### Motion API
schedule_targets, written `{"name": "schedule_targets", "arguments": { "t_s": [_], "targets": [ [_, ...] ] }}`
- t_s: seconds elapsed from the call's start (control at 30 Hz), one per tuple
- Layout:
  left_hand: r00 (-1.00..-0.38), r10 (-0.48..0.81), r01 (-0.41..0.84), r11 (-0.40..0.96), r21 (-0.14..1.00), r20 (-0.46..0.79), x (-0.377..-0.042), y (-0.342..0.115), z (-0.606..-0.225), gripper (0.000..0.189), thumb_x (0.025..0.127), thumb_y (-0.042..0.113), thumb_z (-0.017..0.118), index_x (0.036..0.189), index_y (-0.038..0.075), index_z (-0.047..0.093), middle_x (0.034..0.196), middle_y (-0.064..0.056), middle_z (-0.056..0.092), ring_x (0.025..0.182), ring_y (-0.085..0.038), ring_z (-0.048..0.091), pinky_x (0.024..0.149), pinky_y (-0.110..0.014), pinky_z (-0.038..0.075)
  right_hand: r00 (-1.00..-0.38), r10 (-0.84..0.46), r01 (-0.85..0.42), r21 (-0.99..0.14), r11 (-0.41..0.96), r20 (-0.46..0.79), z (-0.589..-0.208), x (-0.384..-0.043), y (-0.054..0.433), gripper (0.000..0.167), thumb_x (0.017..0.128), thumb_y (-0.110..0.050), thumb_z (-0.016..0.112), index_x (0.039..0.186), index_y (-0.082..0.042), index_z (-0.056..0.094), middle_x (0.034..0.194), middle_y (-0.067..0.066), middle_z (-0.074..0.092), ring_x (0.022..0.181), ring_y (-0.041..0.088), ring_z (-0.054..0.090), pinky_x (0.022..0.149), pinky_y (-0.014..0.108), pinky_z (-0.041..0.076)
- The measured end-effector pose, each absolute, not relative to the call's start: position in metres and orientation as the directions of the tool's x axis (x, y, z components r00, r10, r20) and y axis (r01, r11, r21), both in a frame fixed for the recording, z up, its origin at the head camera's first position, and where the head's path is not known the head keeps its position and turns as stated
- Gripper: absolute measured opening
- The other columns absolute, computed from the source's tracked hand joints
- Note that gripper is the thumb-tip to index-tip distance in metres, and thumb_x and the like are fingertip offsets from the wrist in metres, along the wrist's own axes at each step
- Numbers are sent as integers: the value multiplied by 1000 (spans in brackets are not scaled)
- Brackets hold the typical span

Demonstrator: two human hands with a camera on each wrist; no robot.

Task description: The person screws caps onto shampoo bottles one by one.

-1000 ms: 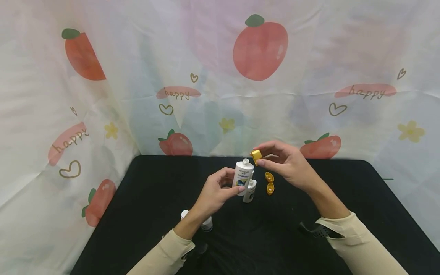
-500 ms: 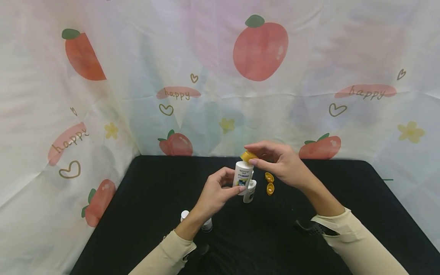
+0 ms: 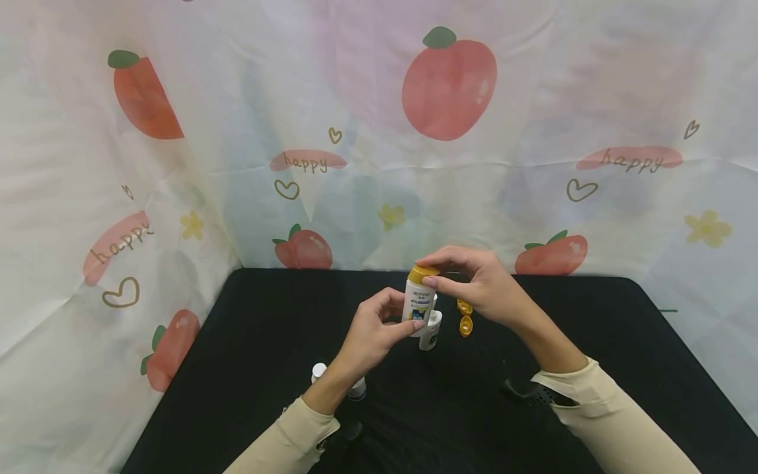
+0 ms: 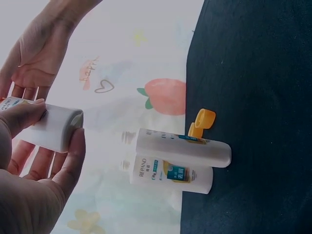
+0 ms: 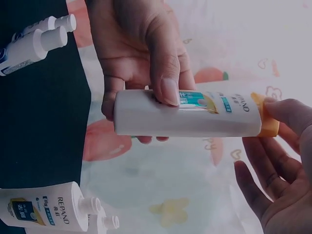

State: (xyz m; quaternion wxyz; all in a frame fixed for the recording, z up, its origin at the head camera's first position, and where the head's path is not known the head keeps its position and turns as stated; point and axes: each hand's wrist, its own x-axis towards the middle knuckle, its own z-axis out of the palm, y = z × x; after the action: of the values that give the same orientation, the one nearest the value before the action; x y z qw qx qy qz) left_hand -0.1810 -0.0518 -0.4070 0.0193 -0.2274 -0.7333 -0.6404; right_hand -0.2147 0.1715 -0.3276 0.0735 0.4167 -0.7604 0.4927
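Note:
My left hand (image 3: 376,327) grips a white shampoo bottle (image 3: 418,301) upright above the table, thumb across its front label. On the bottle's neck sits a yellow cap (image 3: 422,273), which my right hand (image 3: 482,283) pinches between thumb and fingers. The right wrist view shows the cap (image 5: 269,117) meeting the bottle's shoulder, with the label of the bottle (image 5: 195,109) facing the camera. Just behind the held bottle stand two similar uncapped white bottles (image 3: 431,330), seen more fully as bottles (image 4: 173,173) in the left wrist view.
Two more yellow caps (image 3: 466,326) lie on the black table (image 3: 474,408), right of the standing bottles. White-capped bottles (image 3: 318,370) stand near my left forearm, partly hidden by it. A printed curtain (image 3: 367,99) rises behind the table's back edge.
My right hand has brought the yellow cap left and down from beside the bottle onto its neck, and the cap has gone from tilted to level. My left hand stays nearly still.

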Motion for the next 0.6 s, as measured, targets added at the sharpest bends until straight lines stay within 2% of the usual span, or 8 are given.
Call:
{"name": "schedule_targets", "arguments": {
  "t_s": [0.3, 0.47, 0.6],
  "targets": [
    [-899, 278, 379, 111, 919, 338, -177, -49, -407, 28, 87, 12, 82, 110, 13, 66, 107, 0, 71, 96, -12, 68, 88, -32, 56, -667, -556, -680, -711, 182, 495, -329, -212, 170, 35, 90, 1, 74, 123, -11, 73, 117, 1, 70, 102, 16, 67, 90, 28, 57],
    [-905, 254, 376, 102, 921, 341, -175, -45, -403, 28, 87, 12, 81, 110, 13, 65, 106, -2, 70, 97, -13, 69, 85, -31, 59, -686, -524, -671, -717, 188, 505, -329, -210, 169, 34, 90, -1, 75, 122, -12, 73, 115, 0, 70, 103, 17, 68, 93, 27, 56],
    [-912, 245, 363, 100, 927, 330, -175, -43, -402, 29, 87, 13, 81, 111, 13, 65, 109, -3, 70, 99, -15, 70, 85, -33, 59, -678, -509, -690, -697, 194, 530, -329, -210, 168, 36, 88, 1, 76, 123, -12, 73, 113, 0, 71, 101, 16, 68, 93, 26, 55]
  ]
}}
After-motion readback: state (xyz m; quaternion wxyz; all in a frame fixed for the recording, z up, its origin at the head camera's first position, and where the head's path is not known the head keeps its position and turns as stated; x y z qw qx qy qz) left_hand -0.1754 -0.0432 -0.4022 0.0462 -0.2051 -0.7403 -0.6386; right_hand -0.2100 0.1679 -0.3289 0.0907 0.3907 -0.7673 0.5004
